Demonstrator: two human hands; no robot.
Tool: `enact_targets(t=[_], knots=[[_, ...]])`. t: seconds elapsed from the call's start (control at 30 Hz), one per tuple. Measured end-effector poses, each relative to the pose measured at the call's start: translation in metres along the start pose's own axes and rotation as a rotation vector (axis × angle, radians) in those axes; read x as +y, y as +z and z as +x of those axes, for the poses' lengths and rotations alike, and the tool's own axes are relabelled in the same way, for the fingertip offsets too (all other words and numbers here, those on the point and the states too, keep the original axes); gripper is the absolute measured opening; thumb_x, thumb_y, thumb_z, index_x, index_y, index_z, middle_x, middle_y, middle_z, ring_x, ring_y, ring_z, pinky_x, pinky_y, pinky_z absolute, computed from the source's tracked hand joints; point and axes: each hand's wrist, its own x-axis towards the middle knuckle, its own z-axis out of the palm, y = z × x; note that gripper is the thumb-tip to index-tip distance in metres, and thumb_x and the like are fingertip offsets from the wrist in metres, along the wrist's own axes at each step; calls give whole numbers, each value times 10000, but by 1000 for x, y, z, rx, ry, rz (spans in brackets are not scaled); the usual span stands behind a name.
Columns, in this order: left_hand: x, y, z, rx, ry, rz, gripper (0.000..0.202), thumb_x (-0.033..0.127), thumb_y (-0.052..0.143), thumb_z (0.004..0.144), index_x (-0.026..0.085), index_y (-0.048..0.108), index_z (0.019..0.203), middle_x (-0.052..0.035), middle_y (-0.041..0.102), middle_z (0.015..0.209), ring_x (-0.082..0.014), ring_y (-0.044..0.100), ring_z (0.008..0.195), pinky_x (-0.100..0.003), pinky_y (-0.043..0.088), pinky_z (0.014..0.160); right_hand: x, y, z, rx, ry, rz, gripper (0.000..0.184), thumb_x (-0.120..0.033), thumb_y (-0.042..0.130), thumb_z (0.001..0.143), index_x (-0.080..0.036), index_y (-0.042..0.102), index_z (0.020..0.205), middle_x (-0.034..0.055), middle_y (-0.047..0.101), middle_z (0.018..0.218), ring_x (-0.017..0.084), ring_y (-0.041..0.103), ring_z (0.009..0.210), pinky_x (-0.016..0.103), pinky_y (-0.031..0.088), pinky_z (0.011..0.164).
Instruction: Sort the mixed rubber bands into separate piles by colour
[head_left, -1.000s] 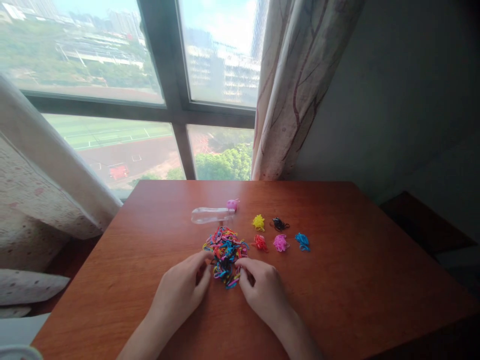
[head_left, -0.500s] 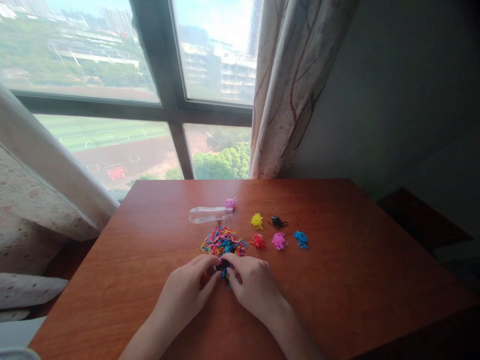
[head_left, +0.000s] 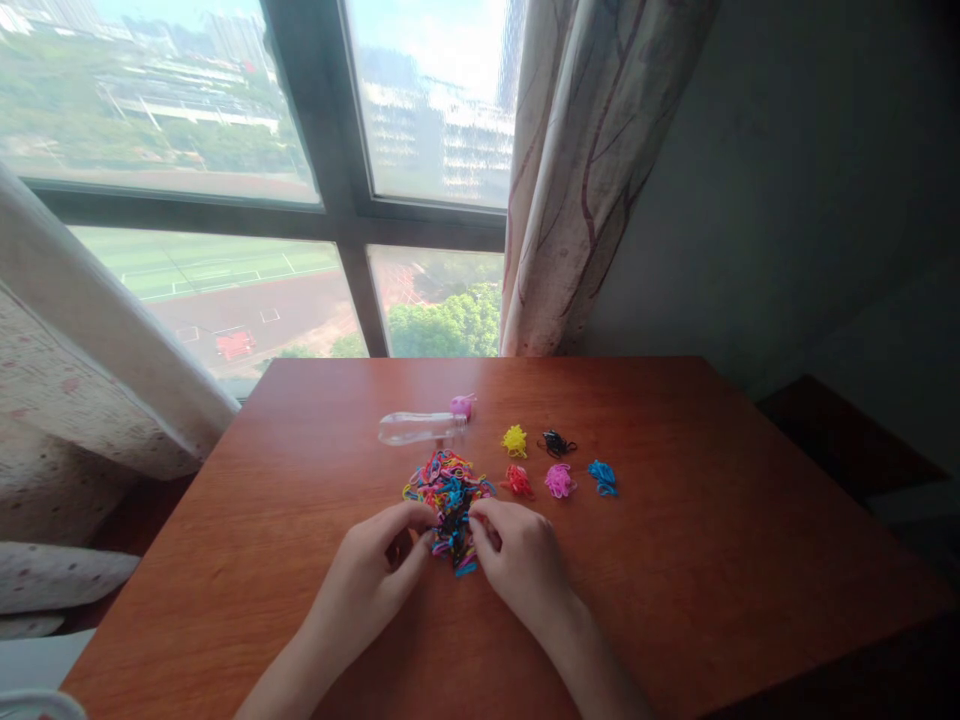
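A mixed pile of small coloured rubber bands (head_left: 447, 478) lies on the table, with black ones (head_left: 454, 522) showing at its near side. My left hand (head_left: 379, 555) is at the pile's left edge, thumb and forefinger pinched at the bands. From the right, my right hand (head_left: 521, 560) meets the pile with curled fingers, its thumb and forefinger also pinched at bands. How many bands either hand grips is too small to tell. Right of the pile sit sorted clumps: yellow (head_left: 514, 441), black (head_left: 556, 443), red (head_left: 517, 481), pink (head_left: 559, 481) and blue (head_left: 602, 478).
Behind the pile a clear plastic bottle (head_left: 416, 429) lies on its side, a pink cap-like piece (head_left: 463, 406) beside its neck. The wooden table (head_left: 720, 560) stands against a window with curtains (head_left: 577, 180). A pale rounded object (head_left: 37, 705) shows at lower left.
My hands have moved apart, the left slightly left and the right slightly right. More black bands now show between them, and blue ones at the pile's near end.
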Motion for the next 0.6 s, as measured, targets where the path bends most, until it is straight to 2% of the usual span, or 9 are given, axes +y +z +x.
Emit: enact_targets(t=[0.17,0.33,0.6], knots=[[-5,-2,-2,-16,0,101,234,263,483,892,209,669,1023,-9,724,817,-139,630,669,-230,488,655,2,1,-4,12,10,28,149,-153,542,881,-229,669,896,-6,690,749,141,621,670,218,365,638],[-9,-3,-4,7,-21,248,237,279,489,896,237,670,1043,7,728,807,-147,645,660,-234,477,636,3,-6,-12,-7,30,44,160,-150,532,885,-231,668,911,-9,685,755,142,611,661,230,358,633],[-11,-4,-6,6,-22,275,204,298,490,910,233,652,1016,-5,737,867,-154,667,711,-238,484,673,3,-19,-30,-166,0,98,158,-164,609,859,-273,681,949,-40,709,829,149,638,745,232,380,688]])
